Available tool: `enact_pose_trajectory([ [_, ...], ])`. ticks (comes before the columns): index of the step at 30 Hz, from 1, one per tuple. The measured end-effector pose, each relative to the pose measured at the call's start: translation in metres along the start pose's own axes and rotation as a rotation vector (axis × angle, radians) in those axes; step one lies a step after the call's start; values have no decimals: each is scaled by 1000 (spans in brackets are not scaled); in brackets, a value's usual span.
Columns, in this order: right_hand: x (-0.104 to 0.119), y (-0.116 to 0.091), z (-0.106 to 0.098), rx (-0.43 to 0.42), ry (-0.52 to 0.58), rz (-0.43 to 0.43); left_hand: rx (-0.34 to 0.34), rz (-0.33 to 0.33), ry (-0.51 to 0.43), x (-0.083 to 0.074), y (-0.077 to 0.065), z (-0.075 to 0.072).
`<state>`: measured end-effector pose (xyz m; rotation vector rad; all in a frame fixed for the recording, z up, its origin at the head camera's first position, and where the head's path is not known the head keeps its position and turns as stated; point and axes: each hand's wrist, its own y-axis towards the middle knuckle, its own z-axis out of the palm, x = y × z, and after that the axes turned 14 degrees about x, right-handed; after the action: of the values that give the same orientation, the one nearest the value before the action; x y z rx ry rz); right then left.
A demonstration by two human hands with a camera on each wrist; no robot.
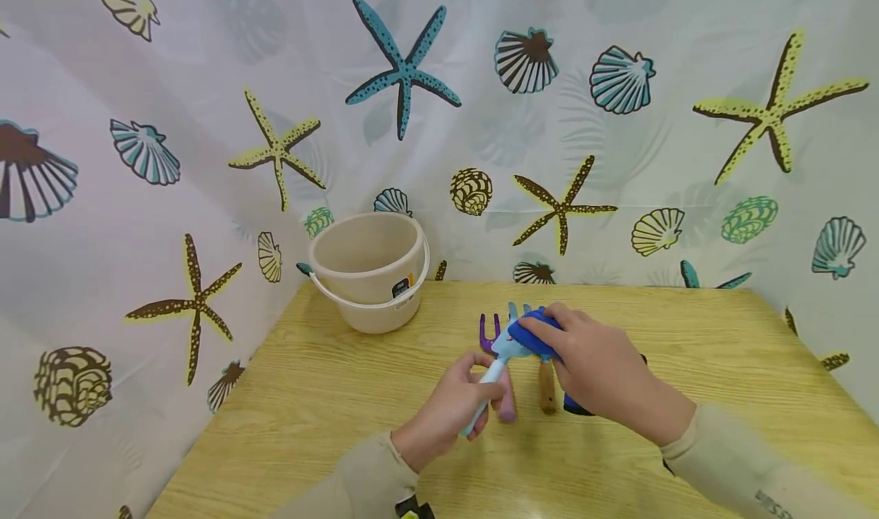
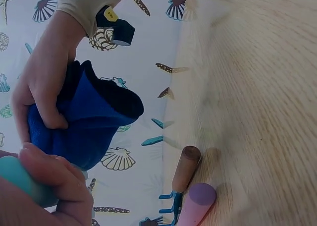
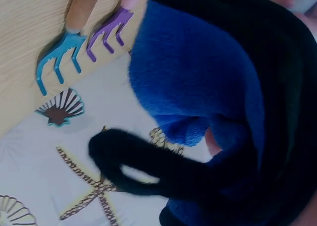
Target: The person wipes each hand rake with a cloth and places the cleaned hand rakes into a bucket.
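We saw a round, cream-coloured bucket (image 1: 360,286) with a white carrying handle standing near the back edge of a yellowish wood-grain table (image 1: 728,366). To the right of the bucket and nearer to us, the left hand (image 1: 449,404) held a smooth, pale-blue hand tool (image 1: 497,368) above the table, fingers and thumb curled round its slim handle, its head slanting up and away. The exact shape of that head we could not tell, since the right hand (image 1: 600,366), farther to the bucket's right, pressed a thick, plush blue cloth (image 1: 538,332) against it. The fingers of that hand were bent over the cloth and gripped it in a bunch; in the right wrist view we saw its black edging and dark loop.

Also to the right of the bucket, on the table, lay a purple-headed fork (image 1: 507,408) with a pink handle and a blue-headed fork (image 1: 547,393) with a brown handle.

We judged the tool light and stiff, hardly fragile, though its slick-looking handle might twist under rubbing; mid-handle, well round the grip, seemed the surest hold. The cloth looked soft and limp, safe to squeeze, and best gathered firmly so that no loose fold or loop dragged.
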<state>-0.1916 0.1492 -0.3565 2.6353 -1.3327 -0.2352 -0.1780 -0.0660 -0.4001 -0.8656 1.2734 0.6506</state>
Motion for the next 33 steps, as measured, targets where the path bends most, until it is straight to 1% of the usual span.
enact_pose_trajectory([
  [4, 14, 2, 6, 87, -73, -28, 0, 20, 38, 1, -2, 3],
  [6, 17, 4, 8, 120, -86, -29, 6, 34, 45, 1, -3, 5],
  [8, 18, 7, 11, 132, -99, -16, 12, 41, 46, 1, -4, 7],
  [13, 18, 17, 17, 133, -143, 55, 19, 31, 47, 4, -5, 8],
  [16, 21, 20, 17, 159, -111, 70, 14, 22, 32, 4, -4, 9],
  [19, 28, 19, 13, 202, -34, 31, 1, 19, 24, 5, -2, 8],
  [21, 32, 17, 10, 215, -2, 3, -6, 21, 28, 4, -1, 7],
  [23, 34, 17, 9, 211, 4, -4, -10, 26, 39, 3, -1, 7],
  [25, 34, 19, 10, 195, -23, 10, -6, 26, 58, 2, -1, 7],
  [30, 28, 29, 21, 133, -146, 84, 9, 7, 106, 5, -3, 12],
  [33, 26, 33, 28, 85, -209, 113, 7, 1, 93, 6, -2, 15],
])
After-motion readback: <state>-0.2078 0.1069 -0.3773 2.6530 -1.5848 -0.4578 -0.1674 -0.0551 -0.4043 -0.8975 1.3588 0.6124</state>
